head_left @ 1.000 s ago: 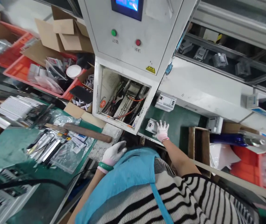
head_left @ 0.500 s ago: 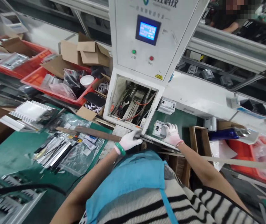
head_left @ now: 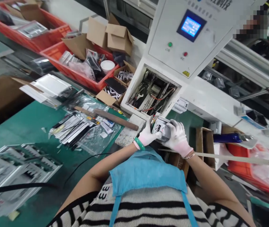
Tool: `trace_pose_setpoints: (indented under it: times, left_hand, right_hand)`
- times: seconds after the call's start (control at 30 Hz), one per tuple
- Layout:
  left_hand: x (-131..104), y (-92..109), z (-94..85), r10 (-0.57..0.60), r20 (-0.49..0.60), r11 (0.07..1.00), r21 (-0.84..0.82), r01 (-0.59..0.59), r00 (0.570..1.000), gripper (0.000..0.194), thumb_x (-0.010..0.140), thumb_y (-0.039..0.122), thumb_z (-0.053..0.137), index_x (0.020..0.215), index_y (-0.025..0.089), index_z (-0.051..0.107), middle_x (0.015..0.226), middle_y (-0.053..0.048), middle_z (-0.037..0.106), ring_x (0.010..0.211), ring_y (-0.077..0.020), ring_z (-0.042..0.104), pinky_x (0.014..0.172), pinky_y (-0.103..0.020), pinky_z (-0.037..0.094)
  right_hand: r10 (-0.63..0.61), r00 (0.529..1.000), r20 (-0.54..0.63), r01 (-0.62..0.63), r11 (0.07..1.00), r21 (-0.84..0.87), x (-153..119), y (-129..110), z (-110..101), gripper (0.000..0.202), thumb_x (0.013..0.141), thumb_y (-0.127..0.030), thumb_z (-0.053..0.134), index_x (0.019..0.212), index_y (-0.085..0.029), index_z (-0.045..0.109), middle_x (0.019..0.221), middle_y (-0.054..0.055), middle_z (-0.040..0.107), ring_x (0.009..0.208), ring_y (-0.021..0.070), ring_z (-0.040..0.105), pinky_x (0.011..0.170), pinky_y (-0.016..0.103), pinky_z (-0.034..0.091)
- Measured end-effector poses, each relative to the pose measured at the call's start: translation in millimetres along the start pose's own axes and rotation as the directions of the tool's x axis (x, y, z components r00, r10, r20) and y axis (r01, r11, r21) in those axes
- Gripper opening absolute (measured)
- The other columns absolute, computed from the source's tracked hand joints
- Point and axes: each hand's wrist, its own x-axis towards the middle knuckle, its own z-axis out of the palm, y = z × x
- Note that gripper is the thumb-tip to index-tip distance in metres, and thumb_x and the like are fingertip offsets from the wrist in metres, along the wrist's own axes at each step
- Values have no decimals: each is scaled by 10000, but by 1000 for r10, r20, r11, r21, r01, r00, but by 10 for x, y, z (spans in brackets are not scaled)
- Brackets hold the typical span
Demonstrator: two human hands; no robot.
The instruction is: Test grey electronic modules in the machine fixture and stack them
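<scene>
Both white-gloved hands are on a small grey-white electrical module (head_left: 162, 130) with dark terminals on its face, in front of the machine's opening. My left hand (head_left: 148, 134) grips its left side, thumb against the lower front edge. Wrapped round the right side and top is my right hand (head_left: 177, 137), which hides part of the casing. The module is tilted and held up off the bench. A similar module (head_left: 180, 105) stands on the green surface beyond my right hand.
A white machine cabinet (head_left: 165, 60) with a lit screen (head_left: 191, 26) rises ahead. Left lie a wooden-handled tool (head_left: 115, 119), metal strips (head_left: 71, 130) and stacked module housings (head_left: 23, 176). Red crates (head_left: 77, 67) stand behind. An open brown box (head_left: 205, 145) is at right.
My right hand has lifted the module from the green surface and brought it left. My left hand has left the machine's edge and now grips it too. The view has shifted.
</scene>
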Motion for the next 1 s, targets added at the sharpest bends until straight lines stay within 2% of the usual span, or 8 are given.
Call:
trace_pose_setpoints:
  times: [0.17, 0.27, 0.4, 0.47, 0.57, 0.8, 0.9, 1.0]
  left_hand:
    - [-265, 18, -271, 39, -220, 990, -125, -67, 975, 946, 725, 613, 725, 1467, 179, 332, 1431, -170, 514, 1324, -331, 486, 1142, -505, 359]
    - [-375, -17, -556, 30, -327, 966, -234, -111, 944, 906, 676, 597, 766, 1401, 190, 406, 1341, -150, 590, 1240, -323, 556, 1062, -461, 447]
    - [-564, -51, -973, -7, -490, 945, -289, -155, 872, 820, 641, 572, 762, 1334, 230, 488, 1306, -111, 611, 1183, -304, 585, 985, -406, 493]
    - [-674, -32, -1140, -42, -519, 928, -338, -159, 854, 775, 664, 544, 718, 1350, 264, 490, 1310, -84, 611, 1175, -287, 590, 964, -389, 503]
    - [-834, 29, -1300, -120, -499, 892, -434, -127, 858, 718, 691, 478, 663, 1363, 300, 486, 1284, -46, 632, 1155, -266, 603, 937, -378, 516]
    - [-1061, 39, -1368, -209, -536, 897, -439, -59, 818, 692, 741, 494, 558, 1391, 295, 429, 1230, -35, 657, 1142, -257, 613, 887, -380, 540]
    - [-1138, 0, -1409, -180, -544, 919, -390, -57, 820, 693, 742, 529, 557, 1381, 291, 435, 1235, -50, 648, 1137, -263, 611, 877, -383, 536]
    - [-1254, -44, -1485, -128, -546, 931, -354, -89, 828, 695, 672, 551, 656, 1297, 288, 500, 1243, -58, 636, 1124, -266, 606, 900, -384, 518]
  right_hand:
    - [-23, 999, 36, 22, 999, 24, 116, -414, 74, 800, 695, -498, 728, 1358, -191, 402, 1461, 198, 400, 1391, 409, 318, 1144, 642, 198]
    - [88, 996, 30, -91, 991, 100, 118, -634, 37, 858, 763, -548, 671, 1450, -197, 295, 1525, 199, 329, 1454, 416, 218, 1148, 668, 179]
    - [219, 976, 3, -209, 928, 308, 84, -927, 0, 923, 811, -546, 630, 1523, -187, 166, 1537, 208, 300, 1457, 384, 246, 1147, 641, 248]
    - [205, 979, 8, -193, 906, 377, 102, -1072, -6, 919, 809, -534, 648, 1528, -197, 187, 1532, 195, 319, 1459, 372, 253, 1165, 639, 225]
    - [144, 990, 6, -133, 895, 426, 174, -1252, -22, 884, 792, -556, 678, 1508, -226, 277, 1530, 167, 349, 1462, 367, 260, 1188, 642, 170]
    - [81, 996, 34, -87, 866, 492, 208, -1476, -48, 776, 769, -594, 700, 1409, -214, 477, 1512, 145, 404, 1463, 369, 260, 1215, 618, 115]
    - [148, 983, 112, -185, 749, 636, 198, -1483, 31, 783, 778, -565, 700, 1437, -223, 452, 1518, 133, 407, 1453, 348, 295, 1209, 587, 199]
    - [218, 939, 267, -340, 460, 820, 313, -1420, 190, 868, 812, -570, 646, 1526, -214, 306, 1548, 144, 375, 1405, 302, 399, 1148, 511, 366]
